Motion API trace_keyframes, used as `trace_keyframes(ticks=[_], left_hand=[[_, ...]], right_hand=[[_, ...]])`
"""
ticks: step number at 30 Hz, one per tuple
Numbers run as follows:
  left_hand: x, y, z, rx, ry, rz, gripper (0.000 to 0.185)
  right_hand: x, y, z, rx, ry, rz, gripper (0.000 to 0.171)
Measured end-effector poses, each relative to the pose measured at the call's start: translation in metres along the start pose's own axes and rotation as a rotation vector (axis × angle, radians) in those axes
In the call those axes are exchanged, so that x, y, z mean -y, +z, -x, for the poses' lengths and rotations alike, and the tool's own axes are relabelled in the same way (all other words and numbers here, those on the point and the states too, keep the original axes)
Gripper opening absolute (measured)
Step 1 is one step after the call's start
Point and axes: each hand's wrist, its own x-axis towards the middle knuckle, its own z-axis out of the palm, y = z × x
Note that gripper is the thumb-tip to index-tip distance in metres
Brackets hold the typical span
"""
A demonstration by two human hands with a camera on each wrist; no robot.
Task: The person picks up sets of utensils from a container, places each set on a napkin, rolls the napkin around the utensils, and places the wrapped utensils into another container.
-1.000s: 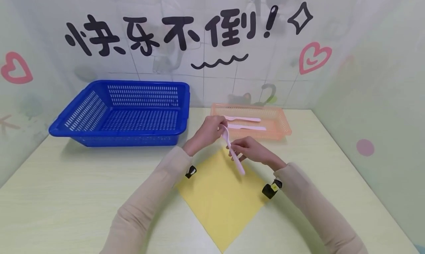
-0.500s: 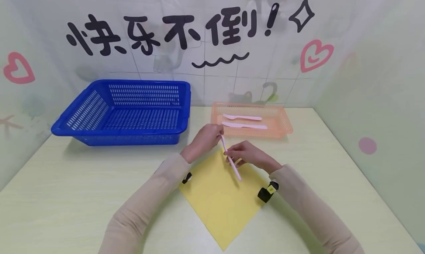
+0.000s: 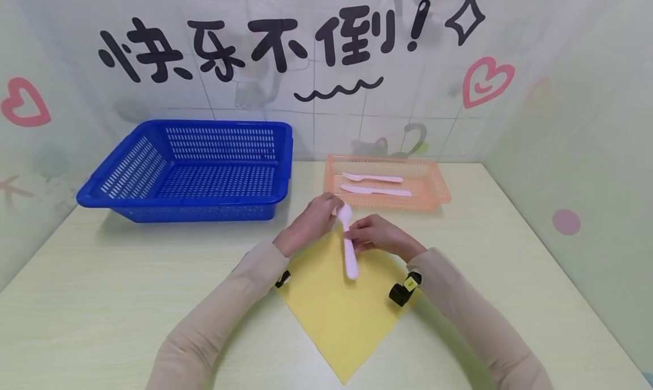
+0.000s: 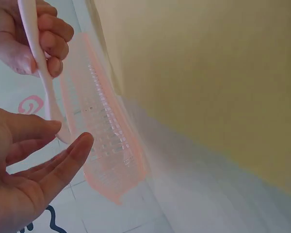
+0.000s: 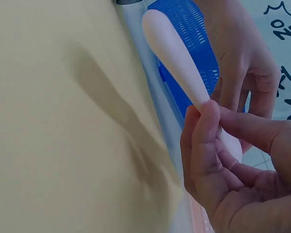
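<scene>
A pink plastic spoon (image 3: pixel 350 259) hangs over a yellow napkin (image 3: pixel 347 322), bowl toward the back and handle toward the front. My right hand (image 3: pixel 380 234) pinches its handle between thumb and fingers, clearly seen in the right wrist view, where the spoon handle (image 5: pixel 177 53) throws a shadow on the napkin. At the other end, my left hand (image 3: pixel 316 219) has thumb and fingertips at the edges of the bowl; in the left wrist view the spoon's bowl (image 4: pixel 63 132) lies between them.
An orange basket (image 3: pixel 433 200) behind the hands holds a pink fork (image 3: pixel 374 178) and a pink knife (image 3: pixel 377 191). To the left stands a larger blue basket (image 3: pixel 204 213). A printed curtain (image 3: pixel 245 104) hangs behind the pale table (image 3: pixel 127 299).
The spoon has turned, its handle end swinging left to point nearly straight toward the front. My right fingers have closed round the handle, and my left hand has shifted slightly toward the front.
</scene>
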Motion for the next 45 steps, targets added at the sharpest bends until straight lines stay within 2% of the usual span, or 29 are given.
trace_keyframes(ticks=[4,8,12,15,24,32,40,45], left_hand=[[-0.002,-0.003,0.006,0.065,-0.021,-0.026,0.017],[-0.006,-0.007,0.009,0.194,-0.026,-0.021,0.013],[-0.01,-0.008,0.013,0.334,-0.044,0.0,0.022],[-0.013,-0.007,0.017,0.391,-0.07,-0.002,0.032],[-0.019,-0.003,0.022,0.482,-0.134,-0.023,0.056],[-0.022,-0.001,0.024,0.497,-0.113,-0.051,0.062],[-0.023,0.001,0.024,0.563,-0.147,-0.043,0.071],[-0.023,0.001,0.025,0.577,-0.137,-0.058,0.067]], right_hand=[[0.002,0.002,-0.005,0.008,0.011,0.001,0.02],[0.002,0.004,-0.009,0.018,0.015,0.024,0.019],[0.001,0.006,-0.015,-0.006,0.031,0.081,0.02],[0.0,0.007,-0.018,-0.038,0.06,0.129,0.02],[0.003,0.014,-0.023,-0.093,0.101,0.144,0.019],[0.002,0.015,-0.024,-0.105,0.107,0.141,0.017],[-0.002,0.015,-0.023,-0.103,0.073,0.128,0.013],[0.0,0.017,-0.022,-0.123,0.081,0.188,0.01]])
